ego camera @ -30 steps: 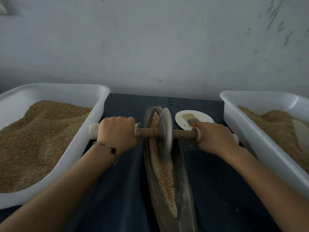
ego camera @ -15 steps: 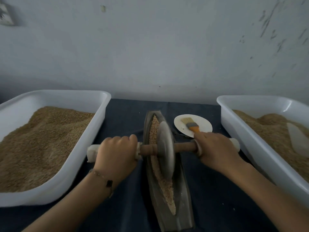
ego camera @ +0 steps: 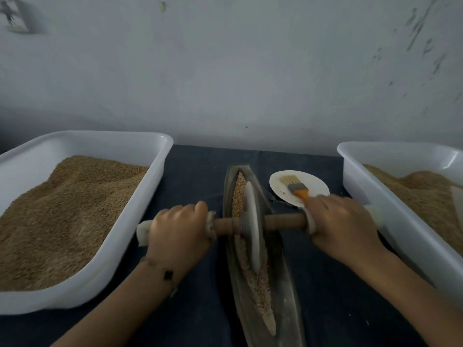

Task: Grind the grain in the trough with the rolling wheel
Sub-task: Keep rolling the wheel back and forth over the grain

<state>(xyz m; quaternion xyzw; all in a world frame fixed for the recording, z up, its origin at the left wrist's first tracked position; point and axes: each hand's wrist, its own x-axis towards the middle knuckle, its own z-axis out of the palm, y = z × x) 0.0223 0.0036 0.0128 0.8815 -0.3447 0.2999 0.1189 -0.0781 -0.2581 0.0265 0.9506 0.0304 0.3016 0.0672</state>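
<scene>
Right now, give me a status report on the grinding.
Left hand and right hand grip the axle. Wheel mid-trough, on the grain. Nothing blocking the trough.

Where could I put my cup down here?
Bare cloth lies between the left tub and the trough, behind the left hand. Right of the trough it is crowded by the plate, brush and right hand.

Both forearms are bare, with no sleeves in view. The left hand (ego camera: 179, 230) has a thin chain bracelet (ego camera: 160, 267) at the wrist, carrying a small dark charm, perhaps clover-shaped. The right hand (ego camera: 343, 226) wears nothing visible.
</scene>
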